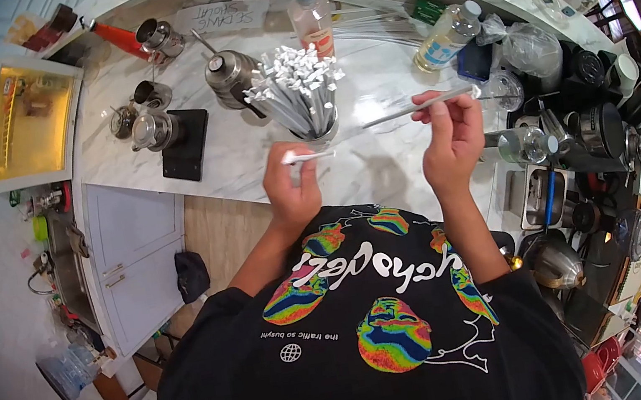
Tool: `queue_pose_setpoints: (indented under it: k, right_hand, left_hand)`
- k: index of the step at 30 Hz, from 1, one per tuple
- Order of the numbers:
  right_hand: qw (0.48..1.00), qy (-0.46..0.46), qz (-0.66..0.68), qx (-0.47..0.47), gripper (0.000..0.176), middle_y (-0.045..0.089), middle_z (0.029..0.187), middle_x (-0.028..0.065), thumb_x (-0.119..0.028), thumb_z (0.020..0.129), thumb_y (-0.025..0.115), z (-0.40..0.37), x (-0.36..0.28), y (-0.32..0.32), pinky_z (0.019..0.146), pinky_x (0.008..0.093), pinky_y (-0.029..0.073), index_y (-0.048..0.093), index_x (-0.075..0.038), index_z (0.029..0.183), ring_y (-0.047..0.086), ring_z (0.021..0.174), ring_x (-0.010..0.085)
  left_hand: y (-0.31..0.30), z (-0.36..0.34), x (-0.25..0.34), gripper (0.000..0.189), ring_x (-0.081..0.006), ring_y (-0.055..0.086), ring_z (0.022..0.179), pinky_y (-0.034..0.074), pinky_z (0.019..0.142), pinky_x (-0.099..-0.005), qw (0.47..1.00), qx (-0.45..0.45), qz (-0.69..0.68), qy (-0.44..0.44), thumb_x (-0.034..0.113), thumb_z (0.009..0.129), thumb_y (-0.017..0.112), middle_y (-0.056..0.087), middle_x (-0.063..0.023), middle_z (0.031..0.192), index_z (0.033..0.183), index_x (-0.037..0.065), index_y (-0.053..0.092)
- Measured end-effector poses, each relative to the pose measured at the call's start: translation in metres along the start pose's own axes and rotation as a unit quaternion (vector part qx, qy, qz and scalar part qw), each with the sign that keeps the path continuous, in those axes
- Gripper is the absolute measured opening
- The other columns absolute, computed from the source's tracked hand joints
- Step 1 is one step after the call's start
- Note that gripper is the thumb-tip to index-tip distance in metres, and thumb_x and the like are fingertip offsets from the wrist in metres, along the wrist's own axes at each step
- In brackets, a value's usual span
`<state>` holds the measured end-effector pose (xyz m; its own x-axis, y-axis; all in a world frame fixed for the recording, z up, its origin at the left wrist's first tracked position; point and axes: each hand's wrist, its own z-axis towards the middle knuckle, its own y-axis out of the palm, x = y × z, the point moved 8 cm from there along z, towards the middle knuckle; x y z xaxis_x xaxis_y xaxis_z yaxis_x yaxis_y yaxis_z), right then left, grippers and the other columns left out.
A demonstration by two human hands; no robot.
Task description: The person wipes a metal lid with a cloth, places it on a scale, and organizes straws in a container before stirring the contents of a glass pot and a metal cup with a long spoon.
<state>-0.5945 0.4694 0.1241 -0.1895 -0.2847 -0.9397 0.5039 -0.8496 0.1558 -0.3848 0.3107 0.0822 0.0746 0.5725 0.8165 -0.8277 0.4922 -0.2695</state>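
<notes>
Pinched between the fingers of my left hand is a short piece of white paper, just in front of the container of straws. My right hand holds a long, thin grey straw near its white-paper end, with the other end pointing left. Many grey straws with white paper tips stand upright in a round container on the marble counter. Behind them is a bottle with a grey cap.
A steel kettle stands left of the straws, with a black scale and a glass server farther left. On the right are a bottle of pale liquid, a lying clear bottle and black cups.
</notes>
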Motion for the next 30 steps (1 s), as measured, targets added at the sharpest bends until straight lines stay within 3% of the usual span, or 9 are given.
queue_pose_setpoints:
  k: [1,5,8,14,18,21,25,27,30]
  right_hand:
    - [1.0,-0.002,0.009,-0.014,0.01,0.07,0.111,0.0199,-0.001,0.105,0.052,0.0,-0.001,0.012,0.083,0.0299,0.055,0.048,0.0,0.115,0.066,0.089,0.0158]
    - [0.998,0.016,0.038,-0.048,0.011,0.071,0.109,0.0192,-0.002,0.105,0.053,0.002,0.017,0.052,0.083,0.0301,0.055,0.047,0.001,0.114,0.066,0.089,0.0157]
    - [0.997,0.025,0.0,-0.075,0.012,0.072,0.11,0.0183,-0.003,0.104,0.055,0.002,0.051,0.069,0.08,0.0292,0.055,0.05,0.002,0.114,0.067,0.085,0.0145]
    - [0.975,0.023,-0.19,-0.113,0.011,0.067,0.102,0.012,-0.003,0.098,0.064,-0.008,0.099,0.078,0.068,0.0296,0.053,0.06,0.0,0.107,0.065,0.074,0.0179]
    - [0.965,0.002,-0.234,-0.121,0.012,0.063,0.11,0.0124,-0.003,0.094,0.067,-0.011,0.097,0.082,0.069,0.0326,0.052,0.064,-0.001,0.105,0.063,0.086,0.0217]
    - [0.955,0.0,-0.243,-0.168,0.032,0.061,0.117,0.0129,-0.007,0.091,0.072,-0.014,0.105,0.079,0.078,0.0358,0.052,0.06,-0.002,0.12,0.061,0.096,0.0231]
    - [0.967,0.032,-0.188,-0.166,0.078,0.054,0.141,0.0176,-0.014,0.087,0.079,-0.022,0.103,0.069,0.092,0.0372,0.051,0.038,-0.004,0.153,0.059,0.118,0.025]
    - [0.958,0.027,-0.185,-0.216,0.102,0.048,0.152,0.0212,-0.019,0.084,0.085,-0.027,0.101,0.073,0.102,0.0419,0.048,0.022,-0.005,0.163,0.054,0.132,0.0297]
    - [0.94,0.022,-0.242,-0.241,0.111,0.044,0.155,0.0244,-0.032,0.081,0.088,-0.021,0.104,0.088,0.111,0.0448,0.044,0.019,-0.001,0.163,0.046,0.142,0.038]
  left_hand:
    - [-0.011,0.006,0.007,0.003,-0.0169,0.053,0.085,0.045,0.077,-0.0297,0.999,0.036,-0.007,0.022,-0.001,0.099,0.059,0.057,-0.0099,0.094,0.1,0.001,0.057]
    - [-0.048,0.02,-0.003,0.004,-0.016,0.054,0.079,0.045,0.071,-0.0296,0.988,0.146,-0.033,-0.023,0.002,0.099,0.063,0.061,-0.0089,0.094,0.101,0.002,0.059]
    - [-0.041,0.028,-0.025,0.006,-0.0111,0.053,0.086,0.044,0.075,-0.0282,0.99,0.135,0.027,-0.031,0.005,0.102,0.06,0.061,-0.0055,0.097,0.105,0.0,0.059]
    - [-0.003,0.015,-0.092,0.008,-0.0231,0.058,0.084,0.049,0.077,-0.0353,0.99,0.074,0.085,-0.084,0.004,0.095,0.067,0.06,-0.0114,0.093,0.098,-0.001,0.062]
    - [0.005,0.007,-0.098,0.011,-0.0199,0.056,0.089,0.046,0.079,-0.0334,0.992,0.035,0.103,-0.059,0.005,0.094,0.069,0.057,-0.0104,0.096,0.102,0.0,0.062]
    - [-0.002,0.0,-0.101,0.028,-0.0233,0.057,0.094,0.046,0.083,-0.0359,0.991,0.042,0.085,-0.09,0.005,0.09,0.072,0.057,-0.0128,0.11,0.114,0.002,0.058]
    - [-0.02,-0.002,-0.114,0.063,-0.0249,0.056,0.11,0.044,0.092,-0.0381,0.988,0.094,0.007,-0.119,0.012,0.087,0.074,0.053,-0.0145,0.133,0.142,0.004,0.044]
    - [-0.022,0.011,-0.117,0.073,-0.0254,0.053,0.119,0.043,0.096,-0.0383,0.991,0.026,-0.043,-0.127,0.017,0.087,0.073,0.051,-0.0149,0.14,0.149,0.002,0.036]
    - [-0.014,0.034,-0.124,0.08,-0.0275,0.051,0.131,0.041,0.106,-0.0404,0.991,-0.057,-0.066,-0.103,0.027,0.089,0.073,0.051,-0.0163,0.145,0.154,0.0,0.034]
